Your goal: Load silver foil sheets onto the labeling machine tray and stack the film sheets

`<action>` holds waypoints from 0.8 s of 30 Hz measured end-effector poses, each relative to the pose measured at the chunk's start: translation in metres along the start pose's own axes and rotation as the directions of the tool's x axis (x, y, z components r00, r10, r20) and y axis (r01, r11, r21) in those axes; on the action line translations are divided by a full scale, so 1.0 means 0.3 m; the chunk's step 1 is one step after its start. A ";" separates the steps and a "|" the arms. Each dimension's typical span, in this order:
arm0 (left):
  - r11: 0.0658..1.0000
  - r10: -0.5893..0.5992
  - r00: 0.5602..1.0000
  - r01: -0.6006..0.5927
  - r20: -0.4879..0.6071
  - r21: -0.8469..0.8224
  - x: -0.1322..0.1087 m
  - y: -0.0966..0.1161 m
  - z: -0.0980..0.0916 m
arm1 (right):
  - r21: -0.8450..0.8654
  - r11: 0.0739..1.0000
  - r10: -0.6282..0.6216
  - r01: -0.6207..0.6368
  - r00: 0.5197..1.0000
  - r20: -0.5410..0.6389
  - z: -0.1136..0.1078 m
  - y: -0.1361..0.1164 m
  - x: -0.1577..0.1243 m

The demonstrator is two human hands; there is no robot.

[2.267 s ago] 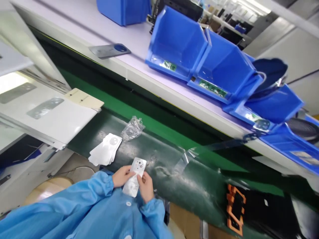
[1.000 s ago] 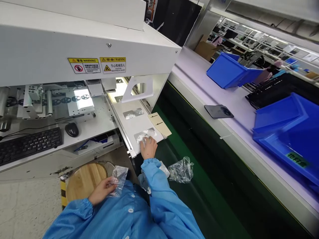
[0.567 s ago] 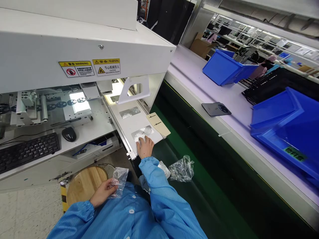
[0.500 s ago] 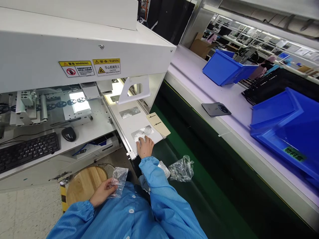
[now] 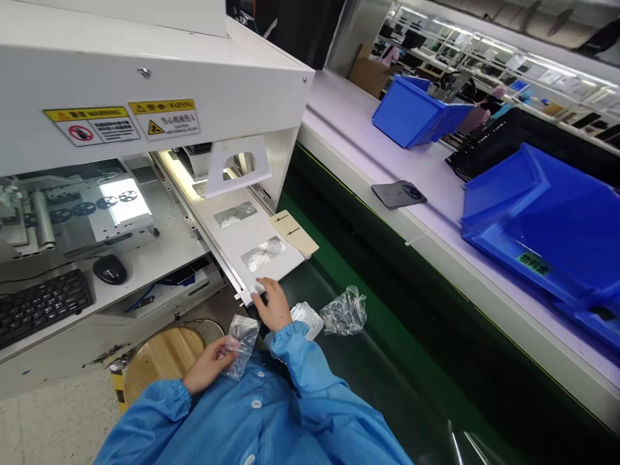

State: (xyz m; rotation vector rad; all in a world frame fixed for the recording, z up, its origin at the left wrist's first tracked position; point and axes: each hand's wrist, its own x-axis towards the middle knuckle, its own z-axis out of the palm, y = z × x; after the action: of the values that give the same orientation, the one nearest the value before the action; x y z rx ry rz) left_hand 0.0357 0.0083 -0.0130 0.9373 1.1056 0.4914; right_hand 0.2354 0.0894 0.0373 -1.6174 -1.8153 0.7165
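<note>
My left hand [image 5: 210, 363] is closed on a clear plastic bag [image 5: 243, 340], held low in front of my blue coat. Just off the near end of the white conveyor [image 5: 231, 240], my right hand [image 5: 272, 305] is open, fingers apart, with nothing visible in it. On the conveyor lie two flat silvery plates, the nearer plate [image 5: 264, 253] ahead of my right fingertips and the farther plate [image 5: 235, 214] closer to the machine's mouth. Beside my right wrist is a whitish wrapped stack [image 5: 308, 319], partly hidden by my sleeve. A crumpled clear bag [image 5: 343, 311] lies right of it.
A white machine [image 5: 194, 84] with warning labels overhangs the conveyor. A cream card [image 5: 294, 233] sits at its right edge. Left are a keyboard [image 5: 43, 307], a mouse [image 5: 110, 269] and a round stool [image 5: 162, 361]. A phone [image 5: 400, 194] and blue bins [image 5: 411, 113] stand on the right-hand shelf.
My right hand has drawn back from the nearer plate toward me, leaving the plate on the conveyor. The left hand still holds the bag. The view has turned slightly right.
</note>
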 end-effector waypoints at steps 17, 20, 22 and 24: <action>0.457 0.033 0.816 -0.526 0.577 0.718 0.515 0.320 0.922 | 0.352 0.247 0.957 -0.903 0.169 -0.237 0.001 0.268 -1.385; 0.305 0.020 0.843 -0.518 0.538 0.799 0.614 0.272 1.119 | 0.514 0.124 0.958 -0.849 -0.032 -0.284 0.095 0.211 -1.499; 0.288 -0.001 0.834 -0.528 0.551 0.799 0.600 0.155 1.213 | 0.615 0.065 0.943 -0.786 -0.153 -0.296 0.161 0.182 -1.540; 0.280 -0.108 0.762 -0.593 0.639 0.755 0.499 -0.016 1.290 | 0.707 0.065 0.910 -0.705 -0.249 -0.331 0.215 0.165 -1.566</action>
State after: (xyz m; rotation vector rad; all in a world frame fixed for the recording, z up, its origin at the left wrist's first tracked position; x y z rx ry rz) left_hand 0.4474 -0.0334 -0.0427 2.2213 0.5304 -0.3411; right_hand 0.2585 -0.3720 -0.0801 -2.3240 0.4045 0.5031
